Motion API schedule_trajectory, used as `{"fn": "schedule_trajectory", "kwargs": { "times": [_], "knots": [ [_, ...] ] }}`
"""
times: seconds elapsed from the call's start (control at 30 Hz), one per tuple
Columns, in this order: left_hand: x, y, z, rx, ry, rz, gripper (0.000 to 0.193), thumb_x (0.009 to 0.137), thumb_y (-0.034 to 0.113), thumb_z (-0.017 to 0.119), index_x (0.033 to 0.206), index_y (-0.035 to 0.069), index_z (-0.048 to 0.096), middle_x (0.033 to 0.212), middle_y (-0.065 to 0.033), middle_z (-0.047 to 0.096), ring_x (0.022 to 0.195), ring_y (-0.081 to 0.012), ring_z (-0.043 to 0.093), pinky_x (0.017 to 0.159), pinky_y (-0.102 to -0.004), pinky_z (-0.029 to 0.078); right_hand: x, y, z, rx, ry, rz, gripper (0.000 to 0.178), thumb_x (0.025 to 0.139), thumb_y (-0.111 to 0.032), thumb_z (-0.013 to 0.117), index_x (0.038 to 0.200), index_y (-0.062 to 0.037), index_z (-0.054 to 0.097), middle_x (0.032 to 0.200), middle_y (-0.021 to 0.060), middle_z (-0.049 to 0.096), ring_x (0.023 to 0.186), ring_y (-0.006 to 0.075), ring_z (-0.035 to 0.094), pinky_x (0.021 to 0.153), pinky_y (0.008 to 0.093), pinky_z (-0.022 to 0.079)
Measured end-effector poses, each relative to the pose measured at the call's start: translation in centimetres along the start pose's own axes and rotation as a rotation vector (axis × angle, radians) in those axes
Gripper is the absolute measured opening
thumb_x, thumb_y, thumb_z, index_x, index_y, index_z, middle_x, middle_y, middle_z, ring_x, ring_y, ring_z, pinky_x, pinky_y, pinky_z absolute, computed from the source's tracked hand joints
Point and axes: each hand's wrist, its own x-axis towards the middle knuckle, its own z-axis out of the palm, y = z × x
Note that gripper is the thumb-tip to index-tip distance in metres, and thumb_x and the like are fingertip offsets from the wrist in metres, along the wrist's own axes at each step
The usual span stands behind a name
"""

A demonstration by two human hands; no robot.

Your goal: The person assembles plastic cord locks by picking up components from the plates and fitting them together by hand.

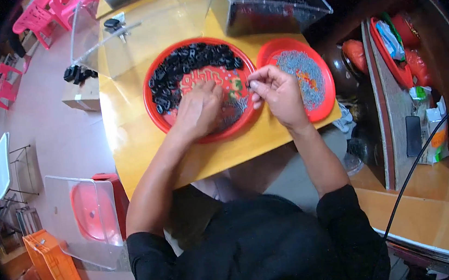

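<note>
A round red tray (pixel 149 105) with a printed bottom lies on the yellow table. Small black plastic parts (pixel 194 57) pile up along its far and left sides, and small metal pins (pixel 238 107) lie near its right side. Over the tray's middle my left hand (pixel 199 108) reaches down with curled fingers; whatever is under the fingertips is hidden. Above the tray's right rim, my right hand (pixel 283 96) pinches a small dark part between thumb and fingertips. To the right, a smaller red tray (pixel 329 88) holds many thin silvery pins (pixel 300 66), partly behind that hand.
Clear plastic bins (pixel 277 19) stand at the table's far side, one full of black parts. A metal-and-black device (pixel 117 26) sits by the left one. A shelf (pixel 390 106) with bags stands right; pink chairs (pixel 39 20) and an orange crate (pixel 54 267) are left.
</note>
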Motion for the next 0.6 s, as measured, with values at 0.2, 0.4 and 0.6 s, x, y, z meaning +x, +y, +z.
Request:
{"fn": "schedule_trajectory", "kwargs": {
  "times": [0.2,0.4,0.6],
  "knots": [
    [0.1,-0.5,-0.8,-0.104,0.042,-0.138,0.014,0.071,0.008,0.056,0.075,-0.002,0.047,0.076,-0.0209,0.056,0.07,-0.0375,0.056,0.064,-0.0444,0.046,0.5,-0.5,0.2,-0.004,-0.018,-0.08,0.011,0.081,0.0,0.056,0.092,0.0009,0.057,0.073,0.0023,0.058,0.057,0.0043,0.053,0.049,0.0179,0.048],
    [-0.3,0.1,-1.3,-0.505,0.113,-0.287,0.012,0.07,0.002,0.057,0.082,0.0,0.058,0.074,-0.0175,0.059,0.068,-0.0329,0.06,0.061,-0.0397,0.048,1.0,0.2,1.1,-0.017,-0.067,-0.1,0.01,0.081,-0.001,0.057,0.09,0.0028,0.06,0.073,0.0026,0.058,0.057,0.0052,0.053,0.048,0.0179,0.048],
    [-0.8,-0.6,-1.4,-0.557,0.146,-0.274,0.011,0.069,0.0,0.059,0.079,0.001,0.064,0.073,-0.0139,0.061,0.065,-0.0246,0.061,0.059,-0.0327,0.048,1.3,0.4,1.9,-0.035,-0.067,-0.075,0.011,0.079,-0.001,0.06,0.089,0.0028,0.061,0.072,0.0041,0.059,0.058,0.0065,0.055,0.046,0.0192,0.048]
  ]
}}
